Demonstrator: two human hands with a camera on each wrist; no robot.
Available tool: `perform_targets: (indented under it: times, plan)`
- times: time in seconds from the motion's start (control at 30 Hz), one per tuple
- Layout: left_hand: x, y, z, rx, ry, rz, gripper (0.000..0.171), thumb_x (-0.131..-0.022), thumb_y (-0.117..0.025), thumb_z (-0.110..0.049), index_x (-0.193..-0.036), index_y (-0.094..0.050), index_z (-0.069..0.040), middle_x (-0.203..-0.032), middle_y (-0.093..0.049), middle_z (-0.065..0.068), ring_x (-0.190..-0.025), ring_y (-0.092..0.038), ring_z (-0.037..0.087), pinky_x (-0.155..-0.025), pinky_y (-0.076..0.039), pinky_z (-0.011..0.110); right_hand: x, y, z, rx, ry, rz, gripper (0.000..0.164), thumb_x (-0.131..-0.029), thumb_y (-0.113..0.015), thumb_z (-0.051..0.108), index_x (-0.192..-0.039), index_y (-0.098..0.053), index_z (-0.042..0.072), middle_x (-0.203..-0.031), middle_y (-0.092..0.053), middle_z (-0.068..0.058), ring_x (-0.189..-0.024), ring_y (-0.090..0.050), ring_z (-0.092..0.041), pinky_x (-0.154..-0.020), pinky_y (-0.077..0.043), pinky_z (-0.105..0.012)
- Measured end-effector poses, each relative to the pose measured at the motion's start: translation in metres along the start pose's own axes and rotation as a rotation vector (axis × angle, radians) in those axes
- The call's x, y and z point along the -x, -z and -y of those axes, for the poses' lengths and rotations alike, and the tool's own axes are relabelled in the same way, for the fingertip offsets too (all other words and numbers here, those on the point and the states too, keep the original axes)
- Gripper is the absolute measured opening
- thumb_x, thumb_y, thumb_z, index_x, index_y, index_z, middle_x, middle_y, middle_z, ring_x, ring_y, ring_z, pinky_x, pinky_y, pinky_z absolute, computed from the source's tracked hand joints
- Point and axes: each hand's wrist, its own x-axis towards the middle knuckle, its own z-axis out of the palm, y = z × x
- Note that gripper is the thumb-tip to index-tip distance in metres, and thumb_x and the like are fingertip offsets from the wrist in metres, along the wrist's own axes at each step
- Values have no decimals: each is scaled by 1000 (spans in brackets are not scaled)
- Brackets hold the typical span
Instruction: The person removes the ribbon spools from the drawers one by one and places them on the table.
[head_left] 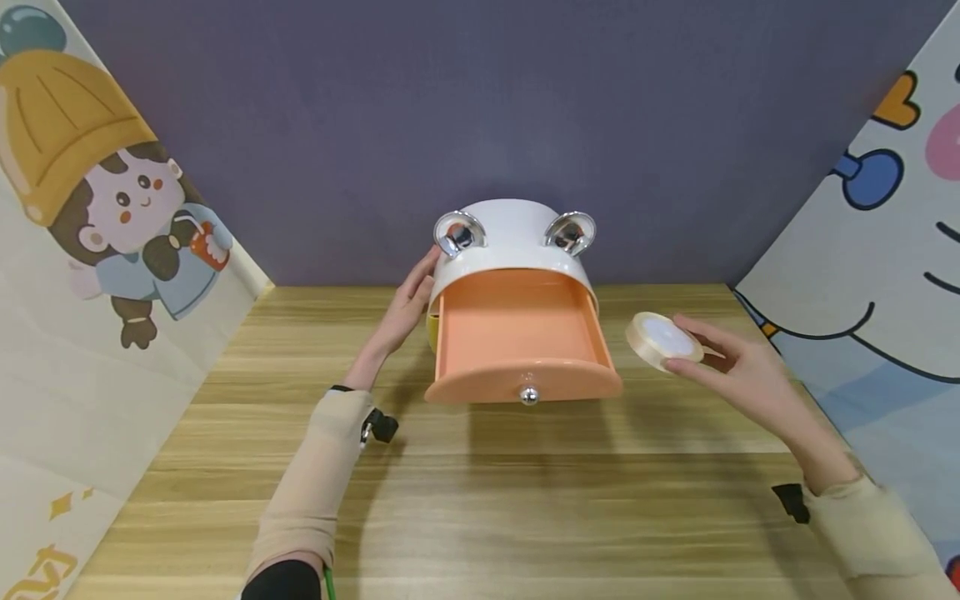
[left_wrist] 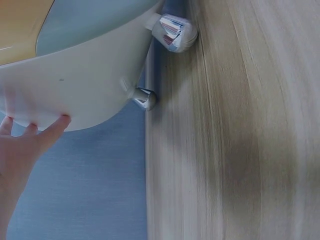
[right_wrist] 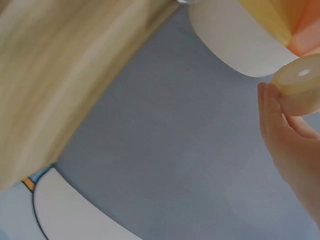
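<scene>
A white storage box (head_left: 517, 229) with two round silver-rimmed eyes stands against the back wall. Its orange drawer (head_left: 517, 329) is pulled out toward me; a silver knob (head_left: 529, 395) sits on the drawer front. My left hand (head_left: 408, 304) touches the box's left side, and the left wrist view shows its fingertips (left_wrist: 62, 120) on the white shell. To the right of the drawer, my right hand (head_left: 738, 371) pinches a roll of clear tape (head_left: 666, 340) between thumb and fingers, above the table. In the right wrist view the tape roll (right_wrist: 300, 85) appears at the right edge.
The box stands on silver feet (left_wrist: 175, 34) on a wood-grain table (head_left: 480, 517). A grey-blue wall (head_left: 495, 100) rises behind it. Cartoon-printed panels flank the table, one on the left (head_left: 97, 400) and one on the right (head_left: 885, 275).
</scene>
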Motion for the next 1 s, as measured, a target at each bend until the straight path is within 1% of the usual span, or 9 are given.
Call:
perform_targets:
  times: [0.17, 0.3, 0.4, 0.47, 0.53, 0.63, 0.73, 0.87, 1.0]
  plan:
    - [0, 0, 0, 0, -4, 0, 51, -109, -34, -26, -158, -25, -15, -169, -10, 5, -156, -10, 28, -125, -22, 54, 2, -10, -13, -38, -55, 26, 62, -94, -69, 22, -149, -44, 5, -148, -45, -31, -99, -54, 23, -76, -56, -9]
    - [1, 0, 0, 4, -8, 1, 54, -109, -35, -31, -158, -25, -14, -169, -10, 5, -157, -9, 28, -125, -21, 53, 5, -18, -23, -52, -97, 49, 66, -94, -70, 26, -149, -43, 3, -150, -42, -31, -98, -51, 25, -76, -56, -9]
    - [2, 0, 0, 2, -9, -1, 53, -109, -35, -30, -158, -25, -14, -169, -11, 5, -156, -10, 28, -125, -21, 53, 7, -24, -31, -26, -108, 59, 69, -92, -72, 29, -149, -44, 4, -151, -42, -29, -101, -48, 25, -78, -54, -7]
    - [2, 0, 0, 2, -9, 0, 52, -109, -35, -27, -158, -25, -14, -169, -11, 5, -156, -10, 28, -125, -21, 52, 7, -28, -35, -6, -105, 63, 69, -91, -74, 31, -148, -45, 4, -150, -44, -28, -107, -58, 12, -79, -54, -7]
    - [1, 0, 0, 0, -8, -1, 51, -109, -34, -24, -158, -25, -14, -169, -11, 6, -156, -10, 28, -125, -22, 52, 8, -32, -40, 15, -109, 70, 71, -90, -74, 33, -148, -45, 5, -150, -45, -27, -115, -64, -8, -80, -54, -7]
    - [1, 0, 2, 6, -8, -1, 52, -109, -35, -26, -158, -25, -13, -169, -11, 6, -156, -11, 29, -125, -23, 53, 8, -37, -47, 32, -119, 86, 72, -89, -75, 35, -148, -46, 5, -149, -47, -27, -121, -59, -38, -79, -55, -9]
    - [-2, 1, 10, 10, -12, -4, 53, -109, -35, -30, -158, -24, -15, -169, -11, 3, -156, -13, 29, -125, -23, 54, 8, -42, -54, 36, -120, 98, 71, -89, -75, 33, -147, -46, 2, -147, -48, -30, -121, -59, -43, -79, -55, -9]
    - [-7, 3, 28, 11, -27, -9, 60, -105, -37, -48, -158, -25, -23, -169, -12, -4, -155, -16, 26, -125, -23, 53, 9, -47, -61, 50, -122, 116, 72, -89, -75, 33, -146, -47, 0, -145, -48, -32, -119, -61, -43, -79, -57, -13]
    - [-3, 1, 17, 13, -23, -4, 56, -108, -36, -39, -158, -26, -18, -169, -11, 1, -156, -14, 27, -125, -22, 53, 9, -52, -65, 49, -137, 134, 74, -88, -75, 37, -146, -47, 1, -144, -50, -31, -118, -63, -43, -80, -60, -22]
